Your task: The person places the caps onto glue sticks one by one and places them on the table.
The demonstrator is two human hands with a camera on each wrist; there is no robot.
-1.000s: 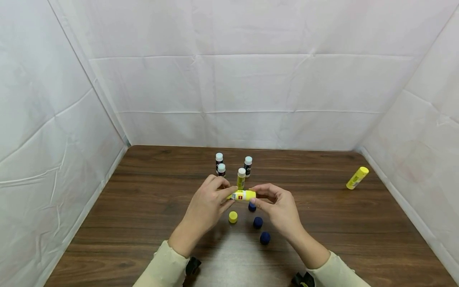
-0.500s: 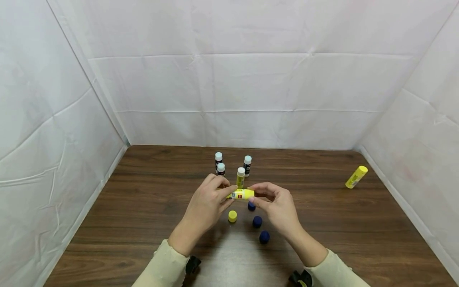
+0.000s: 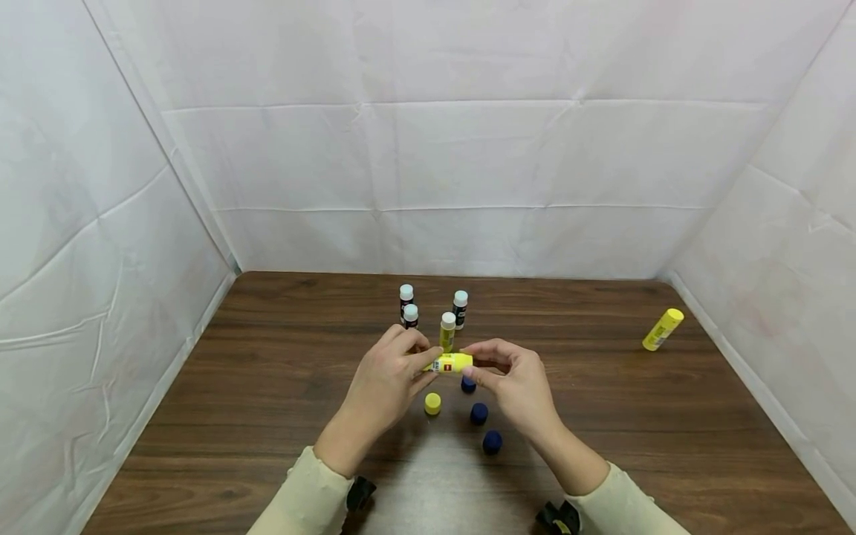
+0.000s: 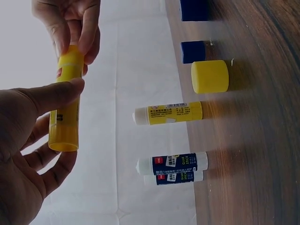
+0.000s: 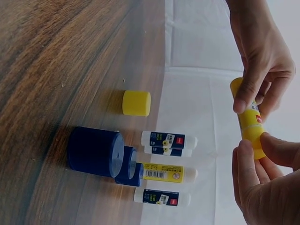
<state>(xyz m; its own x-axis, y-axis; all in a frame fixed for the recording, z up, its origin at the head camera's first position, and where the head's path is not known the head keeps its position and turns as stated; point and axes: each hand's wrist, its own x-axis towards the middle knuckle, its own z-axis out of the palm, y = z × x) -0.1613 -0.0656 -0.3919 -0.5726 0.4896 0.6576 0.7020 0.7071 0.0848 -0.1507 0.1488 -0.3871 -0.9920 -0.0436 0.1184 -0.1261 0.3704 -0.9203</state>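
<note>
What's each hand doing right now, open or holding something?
Left hand: holding a yellow glue stick by its body.
Right hand: pinching that stick's yellow cap.

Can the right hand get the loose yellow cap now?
Probably not yet: the right hand pinches one end of a yellow glue stick. Once free, it could likely reach past the blue caps; nothing covers the yellow cap.

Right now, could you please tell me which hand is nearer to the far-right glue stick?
Right: the right hand is left of that stick; the left hand is farther left.
</note>
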